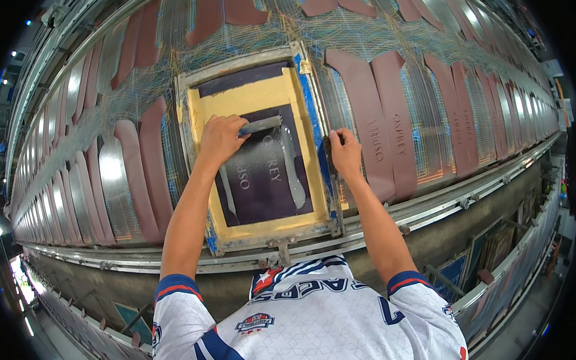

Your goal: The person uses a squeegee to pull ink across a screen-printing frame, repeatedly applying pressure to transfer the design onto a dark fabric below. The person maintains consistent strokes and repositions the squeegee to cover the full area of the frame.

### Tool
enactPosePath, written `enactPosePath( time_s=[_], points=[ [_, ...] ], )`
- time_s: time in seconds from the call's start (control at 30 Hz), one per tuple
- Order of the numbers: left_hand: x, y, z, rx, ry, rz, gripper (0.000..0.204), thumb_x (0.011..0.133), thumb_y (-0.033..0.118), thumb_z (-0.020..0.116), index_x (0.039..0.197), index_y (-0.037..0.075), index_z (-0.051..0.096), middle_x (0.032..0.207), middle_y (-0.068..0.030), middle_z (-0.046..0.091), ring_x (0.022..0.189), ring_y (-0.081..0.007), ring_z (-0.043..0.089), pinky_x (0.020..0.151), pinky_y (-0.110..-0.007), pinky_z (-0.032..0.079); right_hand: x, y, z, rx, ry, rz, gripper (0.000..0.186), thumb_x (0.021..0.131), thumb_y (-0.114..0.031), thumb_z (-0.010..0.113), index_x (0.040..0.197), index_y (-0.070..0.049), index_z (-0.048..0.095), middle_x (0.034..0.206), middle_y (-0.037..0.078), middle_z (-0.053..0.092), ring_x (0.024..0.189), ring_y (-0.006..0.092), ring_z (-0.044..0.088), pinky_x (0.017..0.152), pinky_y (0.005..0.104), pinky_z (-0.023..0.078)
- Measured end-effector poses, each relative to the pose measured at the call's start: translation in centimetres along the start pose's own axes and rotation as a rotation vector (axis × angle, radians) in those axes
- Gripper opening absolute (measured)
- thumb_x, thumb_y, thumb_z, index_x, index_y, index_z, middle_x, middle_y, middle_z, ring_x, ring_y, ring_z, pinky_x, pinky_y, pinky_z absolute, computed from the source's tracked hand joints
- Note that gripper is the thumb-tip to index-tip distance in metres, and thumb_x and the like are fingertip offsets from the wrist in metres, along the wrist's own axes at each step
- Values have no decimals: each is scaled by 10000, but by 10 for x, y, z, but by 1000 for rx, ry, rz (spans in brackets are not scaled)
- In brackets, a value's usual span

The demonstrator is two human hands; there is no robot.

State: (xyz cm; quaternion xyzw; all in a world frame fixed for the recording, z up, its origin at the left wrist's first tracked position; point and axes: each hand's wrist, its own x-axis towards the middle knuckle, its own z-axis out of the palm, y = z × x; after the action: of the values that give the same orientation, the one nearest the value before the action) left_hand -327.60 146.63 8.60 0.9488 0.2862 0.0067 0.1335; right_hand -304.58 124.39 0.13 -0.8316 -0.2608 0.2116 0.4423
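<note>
A metal-framed printing screen (322, 213) with yellow tape around a dark, lettered stencil (263, 200) lies in front of me. My left hand (223, 136) is closed on a metal-bladed scraper (264, 124) across the upper stencil. Streaks of pale grey, glossy paste (294, 180) run down the stencil beneath it, mostly along the right side and also at the left. My right hand (345, 149) is closed on a dark bar (327, 156) at the screen's right side, beside blue tape.
Rows of maroon cut panels (388, 113), some with raised lettering, lie on a long table with glossy boards (112, 164). A metal rail (441, 194) runs along the near edge. Below it, flat framed screens (456, 275) are stored. Lights show at the far left.
</note>
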Motion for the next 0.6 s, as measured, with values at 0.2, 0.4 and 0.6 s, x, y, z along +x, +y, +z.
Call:
enactPosePath(
  time_s=[0.2,0.4,0.6],
  points=[
    [-65,33,13,-12,-31,63,328,698,147,828,1010,117,733,1002,-42,730,864,-289,679,802,-419,476,0,1,-4,-24,-11,-7,282,963,-292,649,978,-12,682,821,199,696,745,345,672,716,430,505],
    [-160,94,20,-14,-146,61,378,657,201,857,1005,144,719,932,-17,676,834,-226,656,808,-379,462,3,-2,-5,-19,-30,26,281,965,-292,644,980,-15,684,818,195,702,747,340,680,722,432,510],
    [-80,38,-6,-17,-24,93,298,710,217,850,979,136,751,968,-21,740,856,-254,694,810,-407,485,2,2,-4,-35,16,-51,279,969,-278,634,973,-3,680,836,211,705,789,382,690,741,443,516]
  ],
)
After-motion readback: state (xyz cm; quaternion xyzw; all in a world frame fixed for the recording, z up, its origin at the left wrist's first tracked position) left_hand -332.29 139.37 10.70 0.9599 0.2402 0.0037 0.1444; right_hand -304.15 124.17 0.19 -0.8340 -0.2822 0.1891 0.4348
